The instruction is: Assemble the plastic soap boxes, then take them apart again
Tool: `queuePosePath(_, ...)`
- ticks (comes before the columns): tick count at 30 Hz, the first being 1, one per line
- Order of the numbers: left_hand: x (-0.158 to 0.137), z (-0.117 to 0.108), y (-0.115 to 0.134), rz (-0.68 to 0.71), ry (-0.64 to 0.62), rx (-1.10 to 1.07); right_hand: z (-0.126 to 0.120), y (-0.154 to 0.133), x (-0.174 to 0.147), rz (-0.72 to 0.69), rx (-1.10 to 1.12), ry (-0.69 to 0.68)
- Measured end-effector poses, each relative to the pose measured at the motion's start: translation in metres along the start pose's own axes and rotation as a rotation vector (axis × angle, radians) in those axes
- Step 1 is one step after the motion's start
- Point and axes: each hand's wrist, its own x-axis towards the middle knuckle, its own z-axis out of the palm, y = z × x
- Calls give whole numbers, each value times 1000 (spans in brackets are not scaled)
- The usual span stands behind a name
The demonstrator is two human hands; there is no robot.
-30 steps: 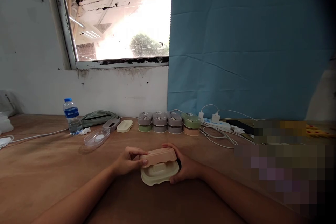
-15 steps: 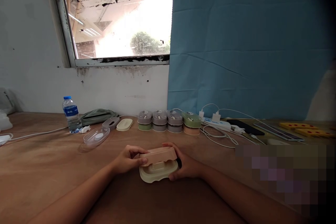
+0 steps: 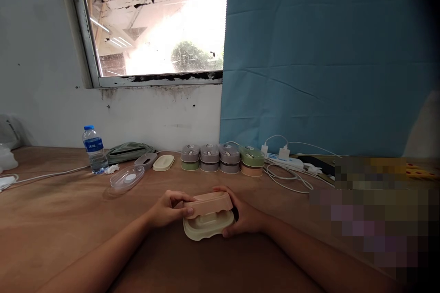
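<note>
Near the front of the table, my left hand (image 3: 171,209) pinches the left end of a pink lunch box part (image 3: 209,205), thumb in front and fingers over its top. That pink part sits tilted over a cream lunch box part (image 3: 206,228), whose shallow inside shows below the pink edge. My right hand (image 3: 245,215) wraps round the right end of both pieces, its thumb on the cream rim and its fingers behind the pink piece. Where the two pieces touch at the back is hidden.
Several lidded two-tier lunch boxes (image 3: 209,158) stand in a row at the back. Left of them lie a cream lid (image 3: 163,162), a grey lid (image 3: 146,160), a clear lid (image 3: 127,177), a green pouch (image 3: 129,151) and a water bottle (image 3: 95,151). Cables (image 3: 288,185) and a power strip (image 3: 287,161) lie right.
Almost nothing differs. Both hands keep the same hold on the pink and cream lunch box parts, and the whole view has shifted very slightly.
</note>
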Motion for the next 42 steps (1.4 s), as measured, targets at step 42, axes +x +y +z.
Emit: queuePosePath(42,-1,-2,6,24,-19,156,1,3,0,-16,-9,1)
